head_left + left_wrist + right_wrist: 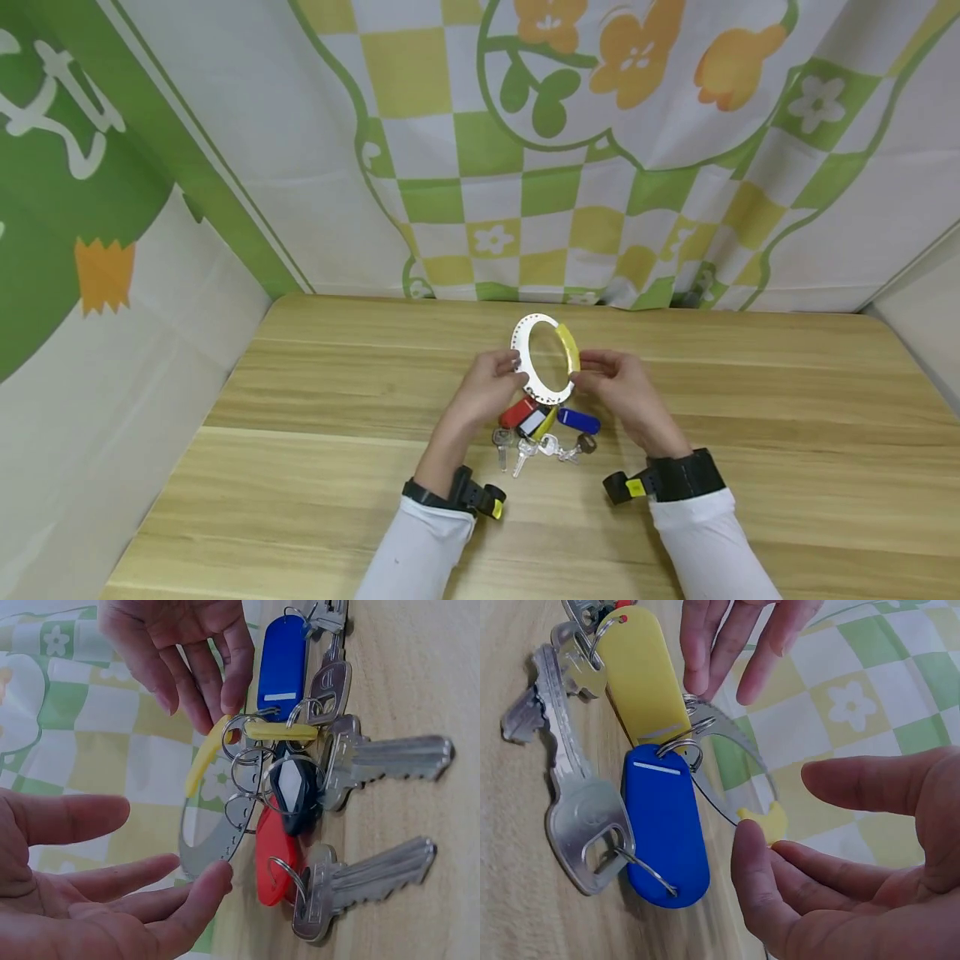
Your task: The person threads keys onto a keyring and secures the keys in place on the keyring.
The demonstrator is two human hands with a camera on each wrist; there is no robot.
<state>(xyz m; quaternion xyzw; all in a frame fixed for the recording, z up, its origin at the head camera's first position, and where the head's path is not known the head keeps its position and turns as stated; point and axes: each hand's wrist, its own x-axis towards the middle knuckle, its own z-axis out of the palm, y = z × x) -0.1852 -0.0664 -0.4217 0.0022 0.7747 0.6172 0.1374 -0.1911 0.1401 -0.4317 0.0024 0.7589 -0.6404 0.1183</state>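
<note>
A large flat white key ring (522, 340) with small holes along its edge and a yellow grip section (567, 340) is held between both hands. My left hand (487, 387) pinches its left side between thumb and finger. On the opposite side, my right hand (628, 396) pinches the yellow section; its other fingers stay extended. Small split rings (251, 769) at the near edge carry red (275, 859), black (296, 787), yellow (645, 679) and blue (579, 420) tags. Below the tags, several metal keys (525, 454) lie at the wooden table.
The wooden table (300, 500) spreads out on both sides of the hands. A checked, flower-printed curtain (525, 196) hangs along its far edge, and a green and white printed cloth (210, 333) hangs at the left. Black camera straps (686, 477) circle both wrists.
</note>
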